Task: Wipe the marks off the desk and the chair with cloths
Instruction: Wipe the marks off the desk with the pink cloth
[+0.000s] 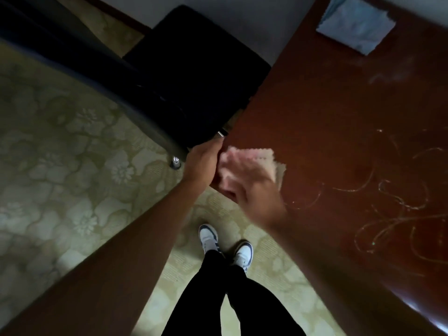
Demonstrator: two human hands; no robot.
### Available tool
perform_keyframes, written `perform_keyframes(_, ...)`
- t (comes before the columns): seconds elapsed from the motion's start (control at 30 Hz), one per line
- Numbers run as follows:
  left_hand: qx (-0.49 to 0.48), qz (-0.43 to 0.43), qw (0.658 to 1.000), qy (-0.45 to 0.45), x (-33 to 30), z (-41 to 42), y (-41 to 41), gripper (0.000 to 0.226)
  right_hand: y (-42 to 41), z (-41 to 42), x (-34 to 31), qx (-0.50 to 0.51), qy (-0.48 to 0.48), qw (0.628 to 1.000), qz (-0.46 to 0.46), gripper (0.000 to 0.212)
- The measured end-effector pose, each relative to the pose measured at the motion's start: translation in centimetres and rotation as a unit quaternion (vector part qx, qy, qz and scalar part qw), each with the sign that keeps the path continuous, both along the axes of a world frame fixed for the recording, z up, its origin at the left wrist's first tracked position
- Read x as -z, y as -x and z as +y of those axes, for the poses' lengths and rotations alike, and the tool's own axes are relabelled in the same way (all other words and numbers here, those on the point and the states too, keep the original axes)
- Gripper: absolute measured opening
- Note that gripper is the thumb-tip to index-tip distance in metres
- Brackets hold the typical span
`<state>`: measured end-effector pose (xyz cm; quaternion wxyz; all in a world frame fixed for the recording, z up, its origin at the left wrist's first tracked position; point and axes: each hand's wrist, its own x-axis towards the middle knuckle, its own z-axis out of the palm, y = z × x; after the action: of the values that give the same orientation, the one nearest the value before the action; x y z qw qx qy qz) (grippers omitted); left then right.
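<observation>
A pink cloth [244, 163] lies at the left edge of the dark red-brown desk [327, 105]. My right hand [257, 197], blurred, is closed over the cloth's near part. My left hand [203, 163] grips the desk's edge right beside the cloth, fingers curled under and hidden. Pale scribbled marks [397, 204] cover the desk surface to the right of the cloth. A black chair [194, 76] stands left of the desk, its seat partly under the desk edge. A blue cloth [356, 25] lies folded at the desk's far end.
Patterned greenish carpet [60, 166] covers the floor to the left. My legs in black trousers and white shoes [208, 238] stand below the desk's near corner. A grey wall runs behind the chair.
</observation>
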<state>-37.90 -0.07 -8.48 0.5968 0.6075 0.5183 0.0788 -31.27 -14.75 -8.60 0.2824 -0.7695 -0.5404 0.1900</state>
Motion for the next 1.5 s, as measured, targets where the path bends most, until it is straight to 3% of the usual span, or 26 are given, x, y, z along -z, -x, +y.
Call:
perform_keyframes(0.13, 0.076, 0.024, 0.996, 0.035, -0.9, 0.7, 1.6, 0.045, -8.8, 1.9, -0.3, 0.135, 0.043, 0.989, -0.047, 0.042)
perform_keyframes(0.2, 0.093, 0.03, 0.994, 0.055, -1.6, 0.6, 1.6, 0.058, -9.3, 3.2, 0.1, 0.154, 0.067, 0.984, -0.058, 0.043)
perform_keyframes(0.27, 0.08, 0.029, 0.994, 0.067, -1.6, 0.3, 1.7, 0.058, -4.4, 3.5, 0.5, 0.105, 0.097, 0.987, -0.072, 0.046)
perform_keyframes(0.37, 0.042, 0.022, 0.997, 0.055, -1.1, -0.2, 1.8, 0.039, 5.4, 2.0, 0.3, -0.005, 0.052, 0.993, -0.103, 0.045)
perform_keyframes(0.47, 0.051, 0.047, 0.996, 0.055, -1.3, -0.6, 1.8, 0.069, 4.6, 1.4, -0.7, -0.022, 0.005, 0.998, -0.059, 0.044)
perform_keyframes(0.53, 0.079, 0.05, 0.994, 0.05, -1.5, -0.4, 1.9, 0.078, 0.2, 0.6, -1.2, 0.029, 0.028, 0.992, -0.118, 0.047)
perform_keyframes(0.63, 0.091, 0.027, 0.995, 0.042, -1.4, -0.6, 1.7, 0.06, -6.7, -1.0, -1.4, 0.155, 0.062, 0.972, -0.165, 0.045)
perform_keyframes(0.77, 0.118, 0.04, 0.991, -0.044, -0.6, -1.9, 1.0, 0.051, -4.7, -1.1, -0.2, 0.159, 0.096, 0.971, -0.151, 0.046)
perform_keyframes(0.9, 0.158, 0.114, 0.971, -0.141, 0.6, -2.8, 0.7, 0.061, 4.5, -0.7, 0.9, 0.01, 0.089, 0.985, -0.144, 0.049)
perform_keyframes(1.0, 0.196, 0.161, 0.942, -0.219, 0.9, -3.3, 0.4, 0.063, 2.3, -2.2, 0.6, -0.053, 0.056, 0.986, -0.147, 0.036)
perform_keyframes(1.03, 0.205, 0.171, 0.932, -0.246, 1.0, -3.4, 0.1, 0.063, 0.1, -3.2, 0.4, -0.038, 0.066, 0.983, -0.167, 0.036)
perform_keyframes(1.13, 0.208, 0.183, 0.92, -0.277, 1.2, -3.7, -0.8, 0.064, -8.1, -6.1, -0.4, 0.159, 0.131, 0.967, -0.152, 0.053)
perform_keyframes(1.2, 0.202, 0.219, 0.904, -0.305, 1.7, -3.9, -1.4, 0.062, -9.6, -6.0, -0.4, 0.217, 0.119, 0.959, -0.139, 0.051)
perform_keyframes(1.37, 0.153, 0.262, 0.871, -0.386, 2.2, -5.0, -2.0, 0.053, 0.8, -4.5, 0.9, 0.101, 0.087, 0.981, -0.138, 0.043)
perform_keyframes(1.43, 0.142, 0.253, 0.873, -0.393, 2.4, -5.0, -2.1, 0.051, -2.0, -4.3, 0.6, 0.09, 0.088, 0.979, -0.159, 0.048)
perform_keyframes(1.5, 0.141, 0.25, 0.873, -0.395, 2.4, -5.0, -2.0, 0.051, -6.2, -3.7, 0.4, 0.165, 0.113, 0.968, -0.153, 0.053)
